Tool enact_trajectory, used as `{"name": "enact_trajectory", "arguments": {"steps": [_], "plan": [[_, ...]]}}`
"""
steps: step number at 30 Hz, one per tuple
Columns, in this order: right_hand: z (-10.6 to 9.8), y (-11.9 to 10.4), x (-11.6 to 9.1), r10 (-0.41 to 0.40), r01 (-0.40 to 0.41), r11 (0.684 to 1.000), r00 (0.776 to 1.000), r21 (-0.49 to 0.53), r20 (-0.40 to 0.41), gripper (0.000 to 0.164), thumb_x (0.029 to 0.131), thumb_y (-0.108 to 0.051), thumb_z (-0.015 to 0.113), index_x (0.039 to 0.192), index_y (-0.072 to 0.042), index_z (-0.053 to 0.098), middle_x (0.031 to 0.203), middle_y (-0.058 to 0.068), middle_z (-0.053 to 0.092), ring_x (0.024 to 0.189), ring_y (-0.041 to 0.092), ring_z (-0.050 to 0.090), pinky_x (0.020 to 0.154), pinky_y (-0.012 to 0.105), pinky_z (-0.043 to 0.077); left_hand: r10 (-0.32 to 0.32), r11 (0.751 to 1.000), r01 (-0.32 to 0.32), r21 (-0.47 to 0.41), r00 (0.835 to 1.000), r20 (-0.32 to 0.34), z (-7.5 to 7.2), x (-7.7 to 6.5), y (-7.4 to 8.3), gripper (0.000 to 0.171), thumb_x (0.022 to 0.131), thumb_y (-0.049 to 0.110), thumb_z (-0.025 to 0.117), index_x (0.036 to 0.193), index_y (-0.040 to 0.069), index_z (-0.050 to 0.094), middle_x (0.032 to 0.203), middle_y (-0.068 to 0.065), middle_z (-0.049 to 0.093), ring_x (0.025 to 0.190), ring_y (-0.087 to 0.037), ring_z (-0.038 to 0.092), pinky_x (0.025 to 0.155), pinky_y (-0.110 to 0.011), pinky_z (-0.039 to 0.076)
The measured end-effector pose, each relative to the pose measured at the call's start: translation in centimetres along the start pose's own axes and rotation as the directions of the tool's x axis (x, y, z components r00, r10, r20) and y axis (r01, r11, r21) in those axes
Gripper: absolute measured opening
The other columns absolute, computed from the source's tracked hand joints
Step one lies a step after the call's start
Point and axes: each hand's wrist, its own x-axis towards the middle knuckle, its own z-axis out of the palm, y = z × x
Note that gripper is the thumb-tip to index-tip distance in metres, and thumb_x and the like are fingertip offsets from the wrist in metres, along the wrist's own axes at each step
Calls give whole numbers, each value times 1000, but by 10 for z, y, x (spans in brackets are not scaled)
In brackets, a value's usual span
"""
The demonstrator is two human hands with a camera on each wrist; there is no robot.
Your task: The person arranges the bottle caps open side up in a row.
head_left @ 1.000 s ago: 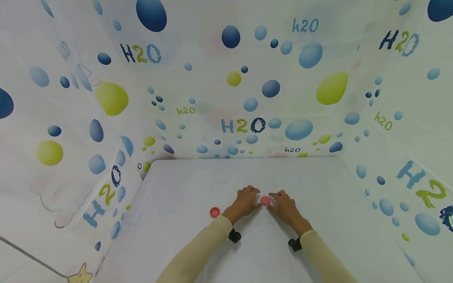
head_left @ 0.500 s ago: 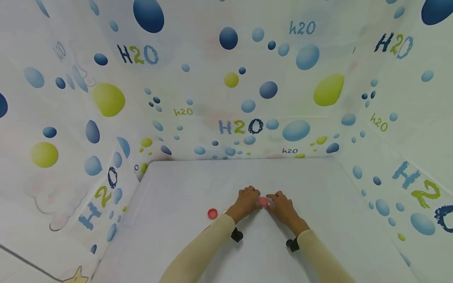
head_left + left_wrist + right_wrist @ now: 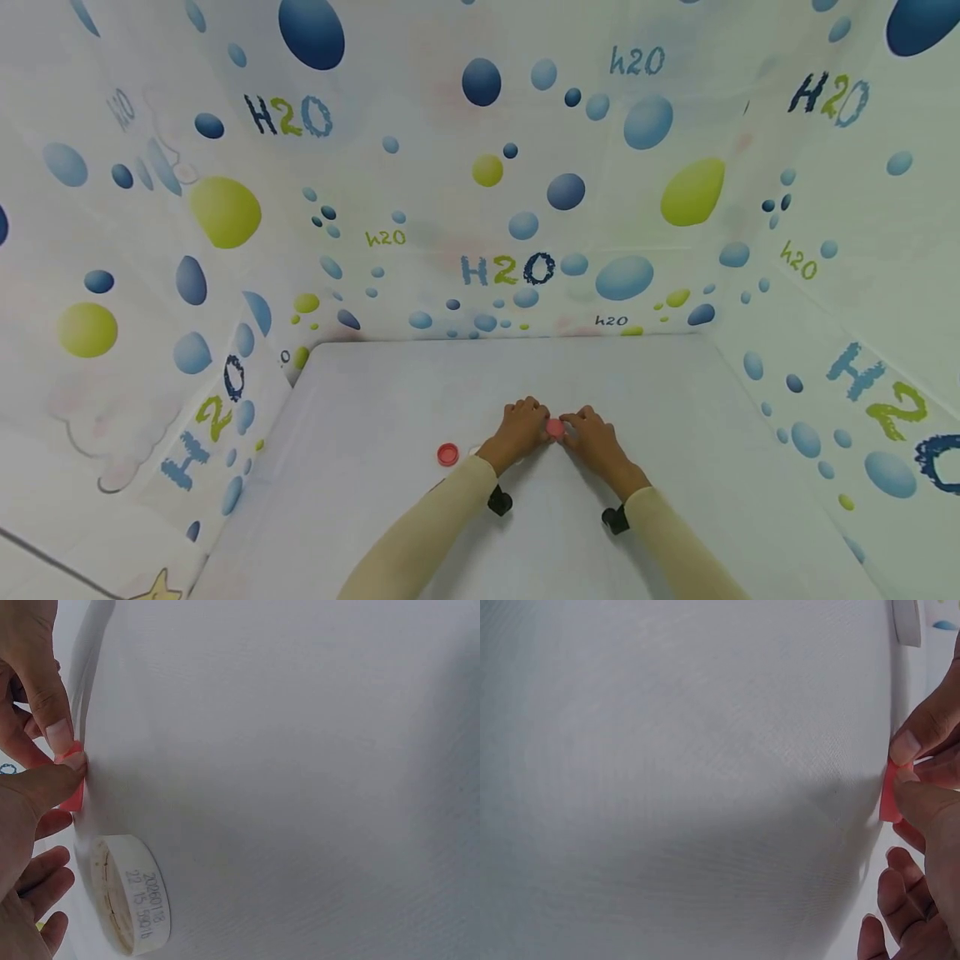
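Note:
A small, flat, round pink-red piece (image 3: 555, 428) lies between my two hands over the table. My left hand (image 3: 522, 429) pinches its left side with thumb and fingers. On the opposite side, my right hand (image 3: 596, 437) pinches it too. Seen from the left wrist, the piece (image 3: 73, 796) stands edge-on with both thumbs on its near face. The right wrist view shows the same piece (image 3: 888, 799) under the thumbs. Its material is hard to tell. Outer fingers of both hands are spread loosely away from it.
A red round lid (image 3: 447, 454) lies hollow side up, left of my left wrist. Beside it, partly behind the left arm, is a white round lid (image 3: 139, 896) with printed digits. The white table (image 3: 390, 383) meets patterned walls at back and sides.
Both hands have closed in on the pink-red piece; the right fingers, apart from it earlier, now touch it. The view has shifted slightly.

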Motion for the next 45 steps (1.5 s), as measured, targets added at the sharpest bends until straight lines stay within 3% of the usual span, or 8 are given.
{"name": "enact_trajectory", "arguments": {"steps": [16,45], "plan": [[5,1,1,-16,17,1000,999,15,-35,37,95,-24,81,126,-7,74,106,10,61,98,27,64,75,46,48,8,1000,-8,19,1000,1,1,2,1,35,99,37,75,127,15,73,131,-6,65,124,-24,60,105,-49,46],[6,1,1,-7,7,1000,1000,6,9,41,95,-23,80,132,-7,72,105,10,60,98,25,63,76,46,47,26,999,-26,27,1000,-15,-2,-2,1,33,97,36,78,125,17,74,127,-5,66,120,-23,60,102,-47,46]]}}
